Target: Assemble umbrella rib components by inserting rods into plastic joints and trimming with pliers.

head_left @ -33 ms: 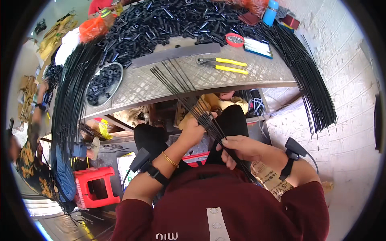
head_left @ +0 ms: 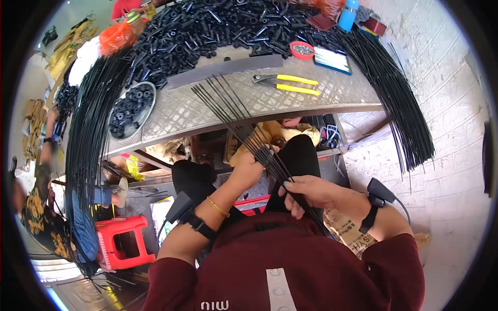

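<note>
Black thin rods [head_left: 233,111] run as one bundle from the right hand [head_left: 311,192], closed around their near ends by the lap, up through the left hand [head_left: 251,166] gripping them farther along, then fan onto the metal table [head_left: 342,93] beyond.

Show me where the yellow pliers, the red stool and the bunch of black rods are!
yellow pliers [head_left: 290,83], head view, on a yellow handle.
red stool [head_left: 122,228], head view, on its seat.
black rods [head_left: 244,127], head view, mid-bundle above the left hand.
</note>
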A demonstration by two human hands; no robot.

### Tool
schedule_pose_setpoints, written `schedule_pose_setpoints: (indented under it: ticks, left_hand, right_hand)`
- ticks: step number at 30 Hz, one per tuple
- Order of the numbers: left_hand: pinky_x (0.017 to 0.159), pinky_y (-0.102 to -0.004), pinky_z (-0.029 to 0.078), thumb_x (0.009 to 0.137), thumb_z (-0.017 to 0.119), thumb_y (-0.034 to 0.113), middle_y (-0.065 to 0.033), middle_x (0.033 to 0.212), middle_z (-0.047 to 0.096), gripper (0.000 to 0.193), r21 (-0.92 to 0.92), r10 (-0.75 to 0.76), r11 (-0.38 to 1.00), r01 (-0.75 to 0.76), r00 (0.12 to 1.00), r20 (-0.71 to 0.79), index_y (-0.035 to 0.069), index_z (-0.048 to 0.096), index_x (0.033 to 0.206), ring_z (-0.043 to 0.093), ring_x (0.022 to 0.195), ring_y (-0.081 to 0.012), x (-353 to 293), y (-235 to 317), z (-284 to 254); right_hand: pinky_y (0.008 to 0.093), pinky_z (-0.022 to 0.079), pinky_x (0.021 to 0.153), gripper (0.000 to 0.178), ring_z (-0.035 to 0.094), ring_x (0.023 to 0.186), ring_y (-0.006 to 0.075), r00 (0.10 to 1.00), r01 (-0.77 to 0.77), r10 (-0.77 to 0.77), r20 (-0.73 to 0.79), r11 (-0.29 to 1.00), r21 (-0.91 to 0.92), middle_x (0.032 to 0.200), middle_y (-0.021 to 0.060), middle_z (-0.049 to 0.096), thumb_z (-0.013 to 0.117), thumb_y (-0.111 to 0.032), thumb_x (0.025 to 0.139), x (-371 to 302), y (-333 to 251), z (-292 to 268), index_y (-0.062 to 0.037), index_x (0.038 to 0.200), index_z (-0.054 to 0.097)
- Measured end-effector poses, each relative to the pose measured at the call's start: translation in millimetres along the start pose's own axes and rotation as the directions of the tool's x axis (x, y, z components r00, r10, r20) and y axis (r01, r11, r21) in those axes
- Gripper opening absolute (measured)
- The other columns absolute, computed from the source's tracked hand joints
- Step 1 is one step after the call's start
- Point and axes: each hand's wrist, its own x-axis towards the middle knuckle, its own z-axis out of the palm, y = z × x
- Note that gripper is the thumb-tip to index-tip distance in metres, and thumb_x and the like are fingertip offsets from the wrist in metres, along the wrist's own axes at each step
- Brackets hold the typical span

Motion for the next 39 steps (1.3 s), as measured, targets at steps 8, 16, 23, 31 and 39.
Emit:
schedule_pose_setpoints:
  ticks: [8, 16, 23, 31, 39]
  left_hand:
    - [0.093, -0.0406, 0.042, 0.081, 0.066, 0.031, -0.0238, 0.122, 0.052, 0.053, 0.595, -0.513, 0.712, 0.374, 0.855, 0.076, 0.006, 0.049, 0.125, 0.052, 0.114, -0.032, -19.6, 66.8, -43.2]
    - [0.105, -0.0485, 0.032, 0.098, 0.035, 0.034, -0.0277, 0.132, 0.041, 0.047, -0.924, -0.231, 0.236, 0.299, 0.941, 0.246, 0.002, 0.035, 0.132, 0.039, 0.125, -0.0386, -15.4, 60.2, 8.8]
    - [0.093, -0.0411, 0.047, 0.093, 0.051, 0.014, -0.0186, 0.106, 0.061, 0.034, -0.755, -0.279, 0.584, 0.3, 0.947, 0.16, -0.002, 0.046, 0.123, 0.061, 0.098, -0.0286, -26.0, 150.4, 33.3]
    - [0.092, -0.0322, 0.045, 0.091, 0.05, 0.006, -0.014, 0.104, 0.064, 0.02, -0.073, 0.28, 0.959, -0.272, 0.897, 0.342, -0.003, 0.059, 0.107, 0.06, 0.099, -0.02, -5.8, 213.0, 5.9]
    - [0.088, -0.026, 0.045, 0.09, 0.052, 0.003, -0.0066, 0.1, 0.066, 0.019, 0.136, -0.071, 0.99, 0.046, 0.981, 0.181, -0.003, 0.059, 0.107, 0.06, 0.096, -0.012, 32.6, 111.4, -75.5]
  right_hand:
    - [0.0357, 0.055, 0.064, 0.036, 0.064, 0.072, 0.0215, 0.997, -0.038, 0.037, 0.067, 0.999, 0.012, 0.087, 0.0138, 0.062, 0.04, -0.032, 0.098, -0.6, -6.6, -11.5, 0.0, 0.11, 0.05]
    - [0.0386, 0.052, 0.082, 0.066, 0.062, 0.095, 0.0276, 0.972, -0.071, 0.053, 0.231, 0.995, 0.073, 0.109, 0.0202, 0.059, 0.03, -0.054, 0.094, 5.5, -9.9, -14.8, 0.0014, 0.129, 0.042]
    - [0.0286, 0.038, 0.072, 0.062, 0.039, 0.074, 0.0092, 0.926, 0.233, -0.317, 0.205, 0.907, 0.349, 0.09, -0.0037, 0.046, 0.027, -0.067, 0.088, -9.8, -58.9, 11.6, -0.0196, 0.124, 0.044]
    - [0.0437, 0.05, 0.085, 0.088, 0.061, 0.097, 0.035, 0.696, 0.67, -0.709, 0.115, 0.698, 0.253, 0.107, 0.0206, 0.06, 0.023, -0.071, 0.085, -37.9, -190.4, 48.5, 0.0068, 0.121, 0.046]
    - [0.0416, 0.048, 0.089, 0.071, 0.059, 0.1, 0.033, 0.698, 0.714, -0.7, -0.154, 0.661, 0.23, 0.107, 0.0227, 0.058, 0.036, -0.059, 0.09, 109.3, -322.7, 13.8, 0.0071, 0.113, 0.048]
